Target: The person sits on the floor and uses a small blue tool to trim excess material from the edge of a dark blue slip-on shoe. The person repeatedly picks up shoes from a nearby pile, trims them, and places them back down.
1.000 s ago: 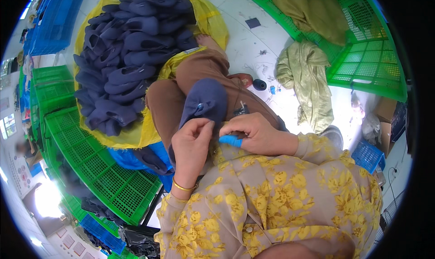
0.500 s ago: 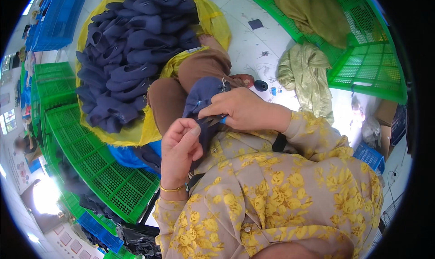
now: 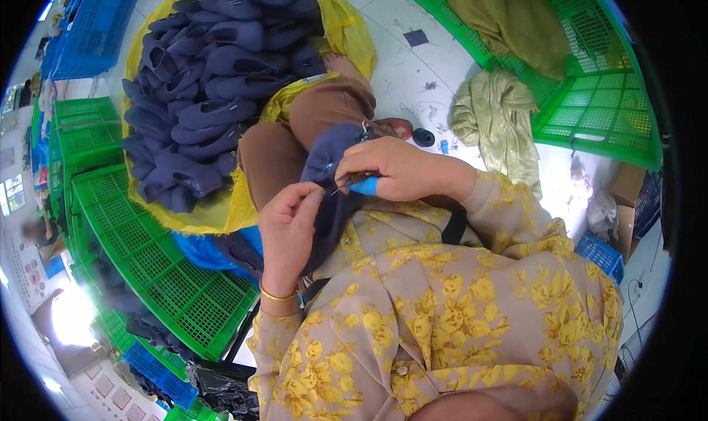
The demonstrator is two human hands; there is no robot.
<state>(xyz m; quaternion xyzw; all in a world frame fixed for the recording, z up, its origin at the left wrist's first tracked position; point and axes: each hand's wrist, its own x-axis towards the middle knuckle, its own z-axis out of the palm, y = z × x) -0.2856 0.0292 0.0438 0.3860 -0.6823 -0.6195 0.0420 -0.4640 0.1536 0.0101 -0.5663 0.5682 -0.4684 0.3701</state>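
Note:
A navy fabric shoe upper (image 3: pixel 335 144) lies across my lap, with a small metal piece near its far end. My right hand (image 3: pixel 394 169) is closed around small dark snips (image 3: pixel 357 178), mostly hidden by the fingers, above the upper; a blue wrap (image 3: pixel 363 186) shows at one finger. Just left of it, my left hand (image 3: pixel 289 225) is closed in a pinch, thumb against forefinger. A thin pale line shows between the two hands; whether it is thread or a needle I cannot tell.
A yellow sack (image 3: pixel 346 30) heaped with navy shoe uppers (image 3: pixel 214 119) stands ahead to the left. Green crates (image 3: pixel 162 266) flank me on the left, another green crate (image 3: pixel 597 122) on the right. Near it lie a pale green cloth (image 3: pixel 498 119) and a dark spool (image 3: pixel 423 137).
My left hand has closed its loose fingers into a pinch and moved nearer the right. My right hand has turned slightly, showing more of the blue wrap.

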